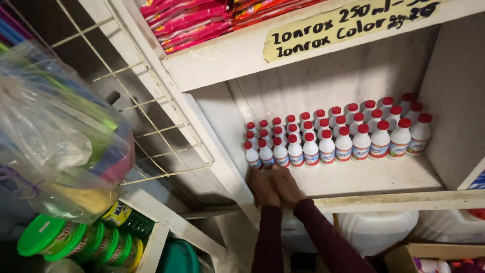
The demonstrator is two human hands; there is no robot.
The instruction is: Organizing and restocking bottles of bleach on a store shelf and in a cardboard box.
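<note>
Both hands, left hand [262, 186] and right hand [287, 185], lie flat with fingers pressed together on the shelf [384, 178] front edge, beside the front-left bottles [266, 155]; slide them gently, keeping rows straight.

Small white bottles [327, 143] with red caps, coloured labels facing front. All upright, packed in three close rows on the white shelf [384, 177], running left to right along a slight diagonal. Front row's left end stands just beyond the fingertips of both hands; contact cannot be told.
</note>
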